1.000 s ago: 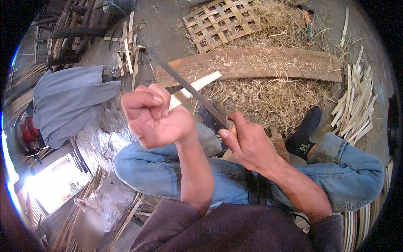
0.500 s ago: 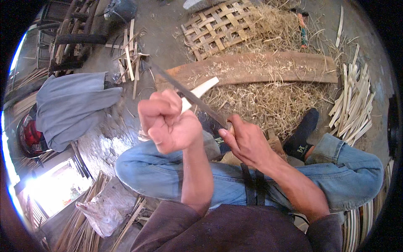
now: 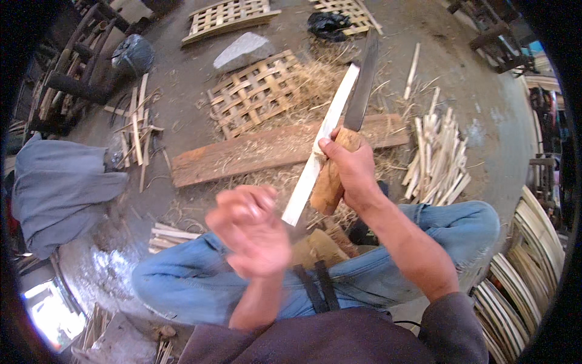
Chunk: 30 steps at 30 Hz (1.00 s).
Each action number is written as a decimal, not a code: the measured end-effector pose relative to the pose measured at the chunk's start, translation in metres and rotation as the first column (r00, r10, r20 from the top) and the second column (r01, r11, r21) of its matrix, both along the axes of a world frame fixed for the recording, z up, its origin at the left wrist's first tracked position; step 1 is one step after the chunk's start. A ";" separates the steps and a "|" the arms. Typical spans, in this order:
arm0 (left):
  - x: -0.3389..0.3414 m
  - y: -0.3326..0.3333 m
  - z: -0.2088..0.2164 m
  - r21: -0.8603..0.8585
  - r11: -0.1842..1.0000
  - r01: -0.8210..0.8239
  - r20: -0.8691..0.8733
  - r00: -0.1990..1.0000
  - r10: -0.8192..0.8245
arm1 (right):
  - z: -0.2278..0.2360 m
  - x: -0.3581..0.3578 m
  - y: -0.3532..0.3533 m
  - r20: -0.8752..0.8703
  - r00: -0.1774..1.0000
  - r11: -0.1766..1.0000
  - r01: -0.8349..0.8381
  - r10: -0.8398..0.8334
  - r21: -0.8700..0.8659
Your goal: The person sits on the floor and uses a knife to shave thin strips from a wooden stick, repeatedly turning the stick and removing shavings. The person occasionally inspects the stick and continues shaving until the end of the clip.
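Observation:
My right hand [image 3: 357, 167] is closed round the wooden handle of a large knife [image 3: 363, 85], whose dark blade points up and away. That hand's thumb also pins a pale strip of wood or bamboo [image 3: 307, 182] against the handle, so strip and blade lie nearly side by side. My left hand [image 3: 251, 230] is raised over my lap, left of the strip's near end. It is blurred, with fingers loosely bent and apart, and nothing shows in its palm. Beneath the strip lies a brown plank [image 3: 242, 159] strewn with thin shavings.
A woven lattice panel [image 3: 254, 91] and a grey stone [image 3: 244, 51] lie beyond the plank. Pale sticks [image 3: 436, 161] are heaped at the right, with more strips [image 3: 139, 130] at the left. A grey cloth [image 3: 60, 191] hangs at far left. Curved slats [image 3: 515, 309] stand at lower right.
The knife has swung from pointing left to pointing away. The pale strip has passed from my left hand to my right, and my left hand has come away. The view has shifted.

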<state>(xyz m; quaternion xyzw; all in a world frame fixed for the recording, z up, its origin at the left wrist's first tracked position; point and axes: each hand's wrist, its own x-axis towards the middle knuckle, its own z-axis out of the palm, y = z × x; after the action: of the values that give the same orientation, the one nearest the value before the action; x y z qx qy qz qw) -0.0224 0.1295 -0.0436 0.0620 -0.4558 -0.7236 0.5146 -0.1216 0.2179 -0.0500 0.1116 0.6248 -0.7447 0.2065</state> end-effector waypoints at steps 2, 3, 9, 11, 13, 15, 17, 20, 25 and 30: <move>0.013 -0.019 -0.007 0.058 0.964 0.258 0.427 0.867 -0.258 | 0.010 -0.017 0.020 -0.142 0.990 1.000 -0.005 0.008 0.026; 0.017 -0.018 -0.011 0.222 0.886 0.407 0.484 0.743 -0.463 | 0.013 -0.021 0.024 -0.192 0.980 0.996 -0.040 0.054 0.078; 0.014 0.009 -0.013 0.632 0.217 0.744 0.260 0.060 -0.964 | 0.023 -0.034 0.043 -0.363 0.787 0.793 -0.246 0.499 0.557; 0.019 0.014 -0.020 0.699 0.309 0.645 0.277 0.154 -0.948 | 0.028 -0.043 0.050 -0.257 0.674 0.580 -0.308 0.692 0.755; 0.027 0.012 -0.037 0.702 0.420 0.574 0.384 0.192 -0.903 | 0.025 -0.049 0.072 -0.224 0.442 0.381 -0.308 0.869 0.872; 0.034 0.012 -0.051 0.702 0.476 0.530 0.410 0.245 -0.878 | 0.026 -0.048 0.089 -0.155 0.187 0.200 -0.254 0.970 0.946; 0.037 0.013 -0.057 0.703 0.528 0.476 0.447 0.282 -0.849 | 0.015 -0.035 0.089 -0.025 0.021 0.028 -0.181 0.999 0.983; 0.029 0.021 -0.060 0.710 0.564 0.422 0.470 0.312 -0.826 | -0.002 -0.020 0.092 0.058 -0.018 -0.060 -0.148 0.998 0.987; 0.029 0.027 -0.060 0.580 0.668 0.466 0.630 0.264 -0.731 | -0.012 -0.020 0.106 0.086 -0.007 -0.086 -0.081 0.996 0.993; 0.020 0.023 -0.056 0.633 0.626 0.455 0.612 0.202 -0.765 | -0.007 -0.028 0.101 0.119 0.020 -0.118 -0.052 0.993 0.992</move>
<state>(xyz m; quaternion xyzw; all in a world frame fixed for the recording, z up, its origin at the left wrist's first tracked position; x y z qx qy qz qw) -0.0028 0.1527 -0.0997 0.2984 -0.5064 -0.7981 -0.1325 -0.1497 0.3187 -0.0572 -0.5082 0.8460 0.0232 0.1596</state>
